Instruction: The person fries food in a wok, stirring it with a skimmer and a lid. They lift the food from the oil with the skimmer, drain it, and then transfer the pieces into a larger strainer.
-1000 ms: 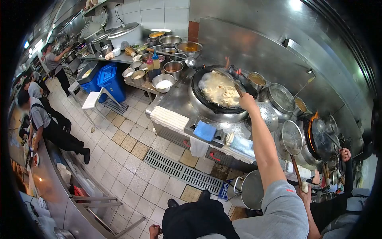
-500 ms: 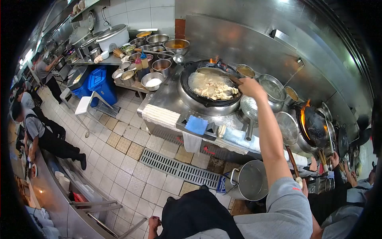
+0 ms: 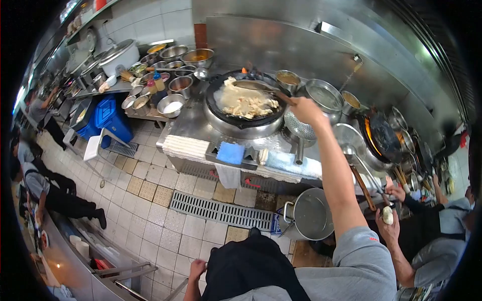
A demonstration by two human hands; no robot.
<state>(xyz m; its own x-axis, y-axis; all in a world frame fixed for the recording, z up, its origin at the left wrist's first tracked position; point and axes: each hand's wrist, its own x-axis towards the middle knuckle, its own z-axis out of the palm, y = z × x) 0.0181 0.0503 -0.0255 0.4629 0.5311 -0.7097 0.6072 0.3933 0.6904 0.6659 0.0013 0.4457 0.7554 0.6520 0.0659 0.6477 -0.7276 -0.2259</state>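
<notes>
My right hand [image 3: 306,108] is closed around the wooden handle of a wok spatula [image 3: 253,86]. The spatula's metal blade lies over a large black wok [image 3: 216,109] on the steel range. Pale, creamy pieces of food [image 3: 248,103] spread across the wok in a whitish liquid, with some steam. A small flame shows behind its far rim. Low beside my apron hangs my left hand [image 3: 197,269], its fingers curled in, and nothing shows in it.
A perforated ladle [image 3: 300,128] and folded cloths [image 3: 231,153] lie at the range's front. Below stands a deep pot [image 3: 312,214]. Bowls of ingredients [image 3: 171,105] crowd the left. Flames rise at another wok [image 3: 384,135] on the right, where a co-worker's hand [image 3: 389,228] holds something pale.
The view has shifted, so the range sits farther left. In the wok, the spatula and food have moved, with pieces now at the far left. The co-worker's hands at right have come nearer.
</notes>
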